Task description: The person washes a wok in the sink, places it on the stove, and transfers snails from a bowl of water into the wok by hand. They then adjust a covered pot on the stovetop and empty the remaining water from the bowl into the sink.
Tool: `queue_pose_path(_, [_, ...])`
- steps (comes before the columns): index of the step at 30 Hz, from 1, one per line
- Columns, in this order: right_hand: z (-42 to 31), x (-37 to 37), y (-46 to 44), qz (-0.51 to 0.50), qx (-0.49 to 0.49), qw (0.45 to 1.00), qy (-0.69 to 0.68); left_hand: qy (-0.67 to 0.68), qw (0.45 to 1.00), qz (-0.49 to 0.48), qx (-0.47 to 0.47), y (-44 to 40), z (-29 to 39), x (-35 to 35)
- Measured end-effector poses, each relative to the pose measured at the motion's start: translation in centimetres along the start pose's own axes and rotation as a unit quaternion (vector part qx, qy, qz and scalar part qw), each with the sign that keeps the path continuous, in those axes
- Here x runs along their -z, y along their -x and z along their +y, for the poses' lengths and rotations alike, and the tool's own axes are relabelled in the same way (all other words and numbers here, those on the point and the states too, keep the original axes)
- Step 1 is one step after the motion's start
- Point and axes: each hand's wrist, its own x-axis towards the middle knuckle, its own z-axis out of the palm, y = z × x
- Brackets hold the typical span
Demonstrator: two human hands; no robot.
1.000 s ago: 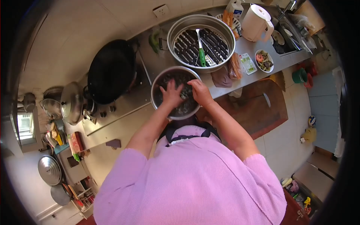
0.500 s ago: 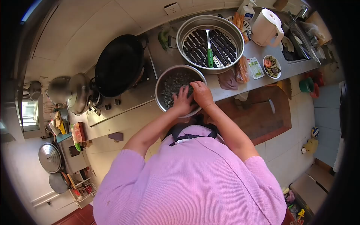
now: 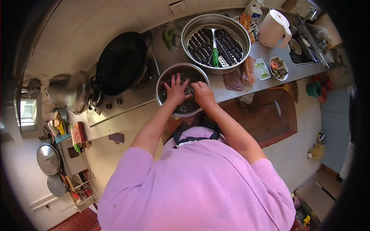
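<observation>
A steel bowl [image 3: 158, 89] stands at the counter's front edge, holding a dark, wet-looking mass [image 3: 186, 107] of small pieces whose kind I cannot make out. My left hand [image 3: 177, 91] lies over the mass, palm down, fingers spread. At the bowl's right side my right hand [image 3: 203, 94] reaches in with its fingers curled against the dark pieces; whatever lies between the fingertips is hidden. Behind the bowl is a large steel steamer pan [image 3: 246, 38] with rows of dark strips [image 3: 198, 42] inside. A green-handled metal utensil [image 3: 215, 54] rests across the strips.
Left of the bowl, a black wok [image 3: 122, 63] sits on the stove. On the right are bagged food [image 3: 248, 71], a flat package [image 3: 262, 69], a small bowl of food [image 3: 279, 68], a white kettle [image 3: 274, 29] and the sink [image 3: 300, 48]. A brown cloth [image 3: 233, 81] lies near the counter edge.
My left hand has moved up and left across the bowl, its fingers now spread wider. My right hand has shifted slightly left and down. The view has tilted a little.
</observation>
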Motion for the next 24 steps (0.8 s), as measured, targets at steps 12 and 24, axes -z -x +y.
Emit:
queue_pose_path(12, [0.9,-3.2,-2.9,-0.057,-0.268,0.955,-0.113,0.393,0.886,0.125,0.212,1.2,-5.1,-2.4])
queue_pose_path(24, [-1.3,-7.2,-3.5,-0.018,-0.552,0.551,-0.626,0.824,0.468,0.098,0.303,-1.2,-0.2,-4.0])
